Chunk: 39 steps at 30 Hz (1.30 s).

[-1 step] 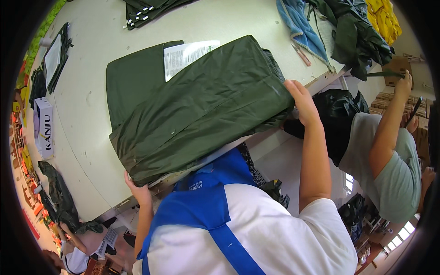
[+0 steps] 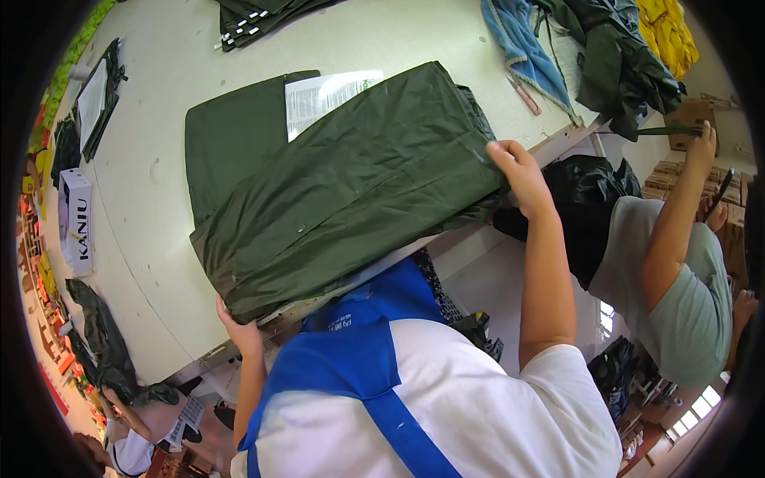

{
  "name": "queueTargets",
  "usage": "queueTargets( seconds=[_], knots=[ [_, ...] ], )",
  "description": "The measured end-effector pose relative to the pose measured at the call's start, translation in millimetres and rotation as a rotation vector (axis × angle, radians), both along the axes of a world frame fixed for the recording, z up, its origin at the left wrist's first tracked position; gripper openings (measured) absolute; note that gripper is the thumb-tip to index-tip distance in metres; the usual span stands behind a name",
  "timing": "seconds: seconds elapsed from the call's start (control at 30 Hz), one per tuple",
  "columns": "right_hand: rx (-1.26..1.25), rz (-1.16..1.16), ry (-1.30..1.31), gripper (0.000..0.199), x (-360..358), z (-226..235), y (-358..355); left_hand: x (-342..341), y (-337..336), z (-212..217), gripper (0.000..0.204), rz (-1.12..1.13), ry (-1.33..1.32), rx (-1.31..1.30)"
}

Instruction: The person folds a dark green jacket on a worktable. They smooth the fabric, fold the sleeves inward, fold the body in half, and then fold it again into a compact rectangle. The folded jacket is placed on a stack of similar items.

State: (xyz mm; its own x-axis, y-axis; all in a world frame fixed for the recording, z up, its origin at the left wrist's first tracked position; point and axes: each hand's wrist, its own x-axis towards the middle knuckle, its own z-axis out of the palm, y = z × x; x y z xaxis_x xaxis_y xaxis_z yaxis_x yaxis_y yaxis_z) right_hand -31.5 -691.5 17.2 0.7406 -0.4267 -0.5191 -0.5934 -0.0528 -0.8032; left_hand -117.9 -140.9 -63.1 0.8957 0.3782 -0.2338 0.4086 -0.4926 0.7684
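Note:
A folded dark green waterproof garment point(image 2: 351, 183) with a small snap on it lies slantwise along the table's near edge. At its near left corner, my left hand point(image 2: 241, 331) is closed on the fabric, its fingers partly hidden underneath. My right hand point(image 2: 522, 179) grips the right end, thumb on top and the other fingers mostly out of sight. Beneath the garment's far left side lies a flat folded green piece point(image 2: 231, 135). A white printed sheet point(image 2: 323, 99) sits on that piece, partly covered by the garment.
Several folded green pieces point(image 2: 255, 20) lie at the far edge. A blue cloth point(image 2: 522, 48), a small cutter point(image 2: 523, 95) and crumpled green garments point(image 2: 621, 68) are at the far right. A white box point(image 2: 76, 223) stands left. A co-worker point(image 2: 669, 271) is close on my right.
My right hand has shifted slightly left, further over the garment's right end, which has moved in a little. My left hand has stayed in place.

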Motion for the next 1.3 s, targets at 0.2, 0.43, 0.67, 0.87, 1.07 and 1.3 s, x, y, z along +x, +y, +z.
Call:
queueTargets(
  seconds=[0.2,0.43,0.67,0.87,1.07,1.3],
  knots=[
    [0.198,-0.053,-0.158,0.016,-13.4,-23.6,-0.5,4.0,-8.4,10.9,0.090,-0.207,-0.089,0.292],
    [0.240,-0.238,-0.317,0.019,-54.8,-69.9,2.0,-2.3,16.9,-1.8,0.099,-0.403,0.110,0.608],
    [0.105,-0.141,-0.329,0.020,-59.9,-73.9,6.3,25.7,-3.7,67.0,0.069,-0.766,-0.151,0.654],
    [-0.050,-0.153,-0.288,0.022,-59.9,-75.4,8.7,81.0,-93.9,46.2,0.071,-1.063,-0.255,0.728],
    [-0.645,0.060,-0.204,0.037,-61.2,-49.6,5.8,75.3,-89.4,17.7,0.067,-1.044,-0.268,0.777],
    [-1.166,0.449,-0.116,0.060,5.5,-17.1,101.3,81.6,-86.5,28.4,0.069,-1.102,-0.259,0.787]
  ],
)
